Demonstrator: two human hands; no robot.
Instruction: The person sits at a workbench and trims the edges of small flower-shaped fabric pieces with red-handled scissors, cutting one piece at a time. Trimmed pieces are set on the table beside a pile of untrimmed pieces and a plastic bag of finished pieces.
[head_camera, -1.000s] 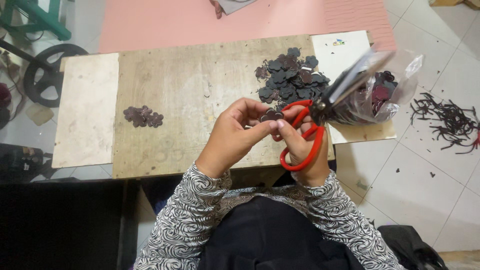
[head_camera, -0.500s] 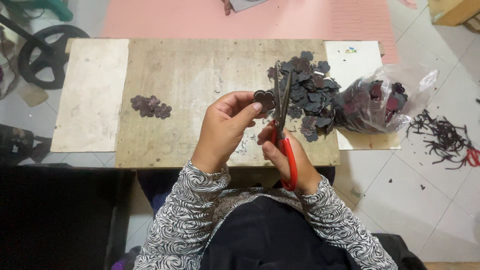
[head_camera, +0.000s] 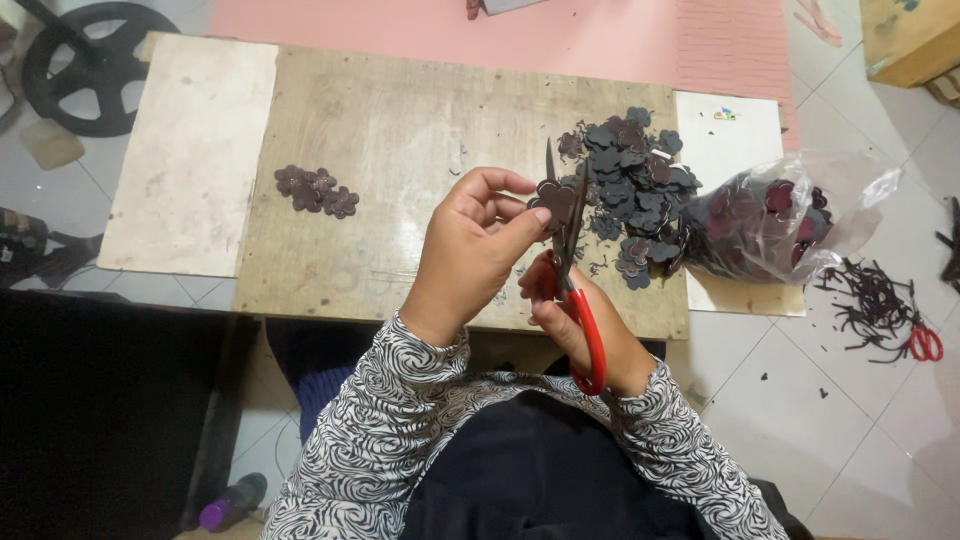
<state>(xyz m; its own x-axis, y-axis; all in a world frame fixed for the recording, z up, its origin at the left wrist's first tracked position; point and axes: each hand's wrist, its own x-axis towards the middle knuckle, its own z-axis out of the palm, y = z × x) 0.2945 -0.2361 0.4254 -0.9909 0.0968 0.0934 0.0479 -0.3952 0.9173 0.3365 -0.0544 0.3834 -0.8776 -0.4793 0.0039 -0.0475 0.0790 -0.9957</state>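
My left hand (head_camera: 472, 245) pinches a small dark flower-shaped piece (head_camera: 555, 197) between thumb and fingers, above the wooden board (head_camera: 400, 130). My right hand (head_camera: 580, 320) grips red-handled scissors (head_camera: 572, 270), their blades pointing away from me and closing around the piece. Just right of the blades lies a heap of dark flower-shaped pieces (head_camera: 630, 190). A small cluster of the same pieces (head_camera: 317, 190) lies on the board's left part.
A clear plastic bag (head_camera: 790, 215) holding more dark pieces lies at the board's right end. Dark trimmings (head_camera: 875, 305) and a second red scissors handle (head_camera: 925, 343) lie on the tiled floor to the right. A black wheel (head_camera: 95, 60) sits far left; a pink mat (head_camera: 520, 30) lies beyond.
The scissors swung from lying sideways to pointing away from me, blades at the piece. My left hand kept holding the piece, and the view moved closer and slightly left.
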